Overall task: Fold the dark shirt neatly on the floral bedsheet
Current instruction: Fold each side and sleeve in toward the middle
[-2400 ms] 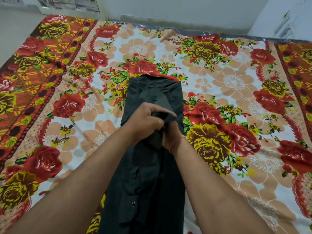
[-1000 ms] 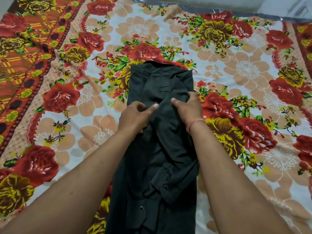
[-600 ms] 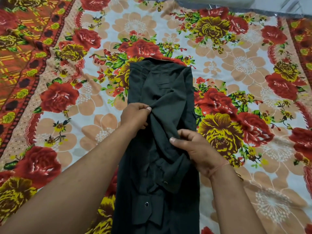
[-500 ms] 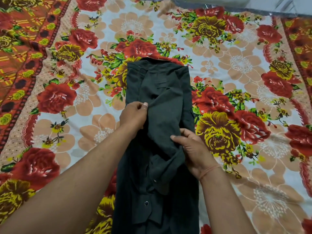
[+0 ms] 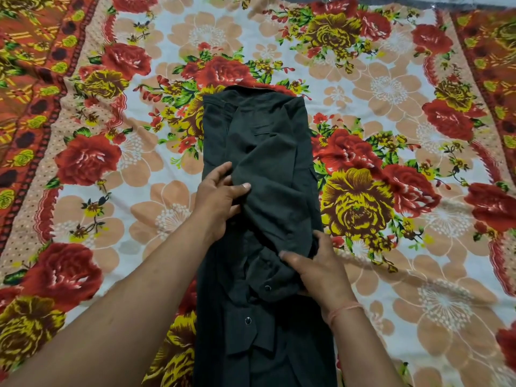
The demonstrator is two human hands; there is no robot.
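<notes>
The dark shirt [image 5: 265,152] lies as a long narrow strip down the middle of the floral bedsheet [image 5: 391,88], collar end far from me. A sleeve runs diagonally across its top, and its buttoned cuff sits near the lower middle. My left hand [image 5: 220,196] rests on the shirt's left side, thumb and fingers spread against the upper fold of the sleeve. My right hand [image 5: 315,269] holds the sleeve's lower end near the cuff at the shirt's right side. A thin orange thread circles my right wrist.
The bedsheet spreads wide on both sides of the shirt, with red and yellow roses and an orange-red patterned border [image 5: 30,88] at the left and at the right. A strip of grey floor [image 5: 418,0] shows at the top edge.
The sleeve has been drawn down from the shirt's middle to a diagonal lie. My right hand moved toward me and right with the sleeve end. My left hand stayed on the left side.
</notes>
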